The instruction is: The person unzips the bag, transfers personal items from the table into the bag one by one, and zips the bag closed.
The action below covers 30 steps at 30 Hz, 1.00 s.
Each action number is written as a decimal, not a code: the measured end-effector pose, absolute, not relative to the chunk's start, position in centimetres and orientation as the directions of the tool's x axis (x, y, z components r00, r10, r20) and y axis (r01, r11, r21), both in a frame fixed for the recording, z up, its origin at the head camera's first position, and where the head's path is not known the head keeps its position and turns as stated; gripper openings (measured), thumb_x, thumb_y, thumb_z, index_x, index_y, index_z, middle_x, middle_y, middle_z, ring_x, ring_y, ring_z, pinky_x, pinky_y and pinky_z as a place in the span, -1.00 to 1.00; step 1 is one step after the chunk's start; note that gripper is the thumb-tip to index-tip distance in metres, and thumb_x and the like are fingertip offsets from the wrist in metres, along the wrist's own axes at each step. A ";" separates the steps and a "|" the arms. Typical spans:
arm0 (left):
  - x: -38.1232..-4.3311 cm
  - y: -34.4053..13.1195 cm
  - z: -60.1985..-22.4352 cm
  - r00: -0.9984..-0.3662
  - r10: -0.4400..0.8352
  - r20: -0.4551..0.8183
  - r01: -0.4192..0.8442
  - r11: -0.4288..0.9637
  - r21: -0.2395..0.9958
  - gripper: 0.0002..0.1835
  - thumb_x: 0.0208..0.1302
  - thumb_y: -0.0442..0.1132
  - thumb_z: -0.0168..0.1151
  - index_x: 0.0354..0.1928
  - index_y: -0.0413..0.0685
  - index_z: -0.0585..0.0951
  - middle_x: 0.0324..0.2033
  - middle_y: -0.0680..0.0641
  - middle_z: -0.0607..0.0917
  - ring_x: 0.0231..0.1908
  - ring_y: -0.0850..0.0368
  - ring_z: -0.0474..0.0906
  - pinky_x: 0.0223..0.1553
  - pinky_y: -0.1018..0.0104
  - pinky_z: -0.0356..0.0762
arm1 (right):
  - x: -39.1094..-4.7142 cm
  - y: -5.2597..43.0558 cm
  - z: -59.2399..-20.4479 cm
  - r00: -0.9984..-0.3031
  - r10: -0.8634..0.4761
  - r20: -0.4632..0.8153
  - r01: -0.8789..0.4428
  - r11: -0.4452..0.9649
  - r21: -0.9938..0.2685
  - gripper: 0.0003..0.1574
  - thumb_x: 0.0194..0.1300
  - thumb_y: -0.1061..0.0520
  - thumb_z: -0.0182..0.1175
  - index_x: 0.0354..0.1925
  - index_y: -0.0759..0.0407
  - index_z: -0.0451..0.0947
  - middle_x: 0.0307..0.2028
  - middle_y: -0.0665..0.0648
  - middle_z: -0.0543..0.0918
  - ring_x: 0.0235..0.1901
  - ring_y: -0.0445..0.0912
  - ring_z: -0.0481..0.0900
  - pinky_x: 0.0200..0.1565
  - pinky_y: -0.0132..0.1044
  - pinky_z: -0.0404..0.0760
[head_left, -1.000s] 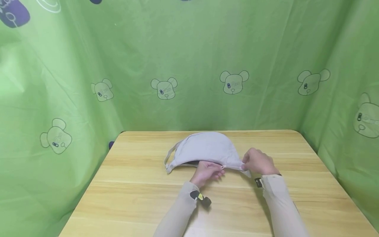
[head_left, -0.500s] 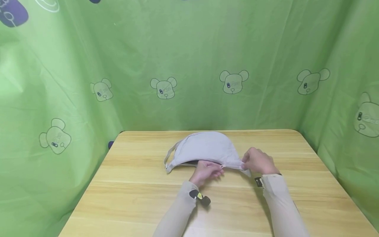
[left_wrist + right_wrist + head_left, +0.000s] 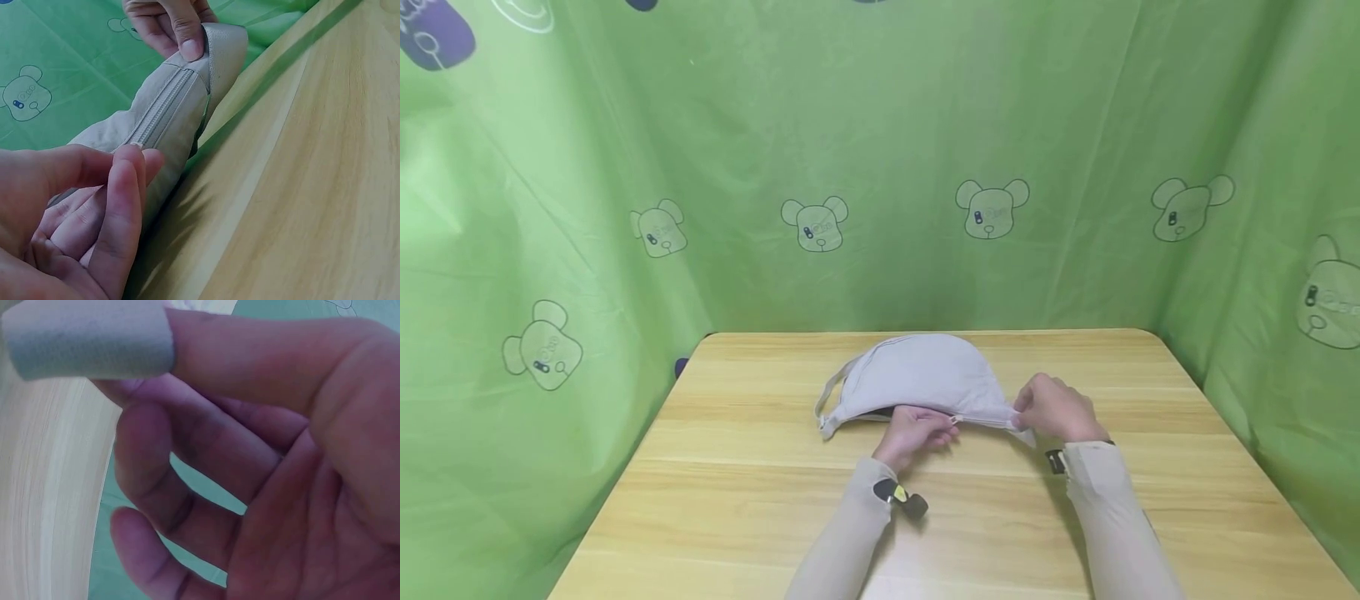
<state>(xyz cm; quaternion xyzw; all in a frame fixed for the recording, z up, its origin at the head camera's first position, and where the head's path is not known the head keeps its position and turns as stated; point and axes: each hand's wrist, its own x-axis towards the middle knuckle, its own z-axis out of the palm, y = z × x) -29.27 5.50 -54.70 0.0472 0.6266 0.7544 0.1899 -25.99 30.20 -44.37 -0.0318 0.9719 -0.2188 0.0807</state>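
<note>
A pale grey half-moon bag (image 3: 925,375) lies on the wooden table, its zipper edge facing me. My left hand (image 3: 915,433) pinches the zipper pull (image 3: 956,419) between thumb and index finger, near the middle of that edge. To the right of the pull the zipper teeth (image 3: 164,106) are meshed; to its left the bag's mouth (image 3: 876,412) gapes, dark inside. With thumb and fingers my right hand (image 3: 1055,408) grips the bag's right end, where the strap (image 3: 225,59) begins. In the right wrist view a strip of bag fabric (image 3: 90,340) covers the thumb tip.
The wooden table (image 3: 737,500) extends around the bag on all sides. A green curtain (image 3: 887,125) with bear prints hangs behind and at both sides. The strap's loop (image 3: 825,396) lies at the bag's left end.
My left hand has slid a little to the left along the bag's edge with the zipper pull, and the closed stretch of zipper has grown. My right hand stays in place.
</note>
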 end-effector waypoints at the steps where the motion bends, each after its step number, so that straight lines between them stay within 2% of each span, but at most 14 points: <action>1: -29.3 5.5 -54.7 -0.923 0.345 -0.170 -0.230 -0.141 0.963 -0.80 0.19 -0.46 0.40 -0.16 -0.46 0.73 -0.31 -0.34 0.82 -0.50 0.21 0.75 -0.41 0.46 0.74 | -26.0 30.2 -44.4 -0.985 -0.096 -0.142 -0.025 0.902 -0.431 -0.64 0.07 0.10 0.50 -0.13 0.17 0.79 -0.05 0.29 0.81 -0.09 0.22 0.72 -0.13 0.31 0.63; 12: -29.4 4.8 -54.8 -0.928 0.338 -0.157 -0.221 -0.161 0.962 -0.82 0.20 -0.49 0.36 -0.16 -0.47 0.73 -0.35 -0.29 0.83 -0.48 0.20 0.76 -0.37 0.44 0.76 | -26.0 30.3 -44.5 -0.986 -0.098 -0.133 -0.032 0.902 -0.431 -0.66 0.10 0.09 0.49 -0.12 0.18 0.79 -0.04 0.28 0.81 -0.04 0.25 0.72 -0.10 0.32 0.63; 21: -29.7 4.5 -54.9 -0.921 0.349 -0.174 -0.239 -0.153 0.959 -0.78 0.21 -0.46 0.37 -0.13 -0.49 0.72 -0.35 -0.28 0.84 -0.49 0.22 0.75 -0.39 0.46 0.75 | -26.1 30.5 -44.7 -0.984 -0.094 -0.151 -0.018 0.897 -0.442 -0.70 0.12 0.10 0.48 -0.14 0.15 0.79 -0.06 0.26 0.81 -0.14 0.12 0.71 -0.20 0.15 0.63; 30: -29.7 4.5 -55.0 -0.923 0.341 -0.181 -0.240 -0.141 0.961 -0.78 0.20 -0.46 0.38 -0.14 -0.49 0.73 -0.35 -0.29 0.84 -0.52 0.23 0.73 -0.43 0.48 0.73 | -26.1 30.4 -44.7 -0.984 -0.090 -0.154 -0.013 0.895 -0.445 -0.68 0.11 0.10 0.48 -0.14 0.17 0.79 -0.06 0.27 0.81 -0.13 0.13 0.71 -0.18 0.19 0.64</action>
